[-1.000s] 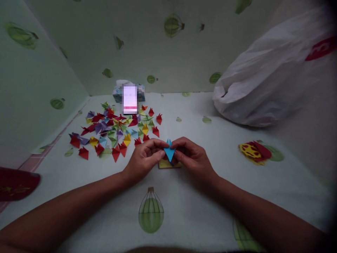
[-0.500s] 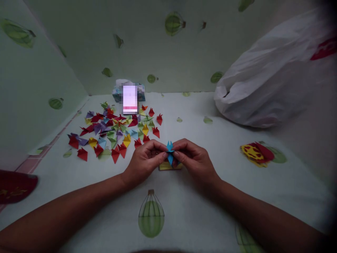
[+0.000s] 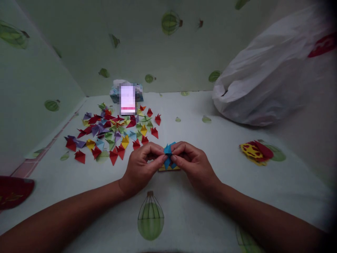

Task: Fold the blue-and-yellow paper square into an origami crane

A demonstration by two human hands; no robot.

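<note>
A small blue folded paper [image 3: 167, 162], shaped like the origami cranes nearby, is pinched between both hands at the middle of the table. My left hand [image 3: 143, 165] grips its left side with thumb and forefinger. On the other side, my right hand [image 3: 193, 163] holds it the same way, fingertips pressed together. The fingertips cover part of its folds. Just beneath them, a small yellow stack [image 3: 168, 168] shows its front edge; the rest is hidden. Many folded paper cranes [image 3: 113, 135] in red, yellow, green, purple and blue lie spread to the left.
A tissue box [image 3: 113, 95] stands at the back, with a lit, blurred-out screen [image 3: 127, 98] leaning before it. At the back right bulges a white plastic bag [image 3: 252, 80]. Red and yellow cut-outs [image 3: 254, 151] lie to the right, a dark red item [image 3: 15, 191] at the left edge.
The blue paper now shows wider, spread-out flaps between my fingers instead of a narrow upright form. Both hands keep their pinch in nearly the same place. The view has shifted slightly.
</note>
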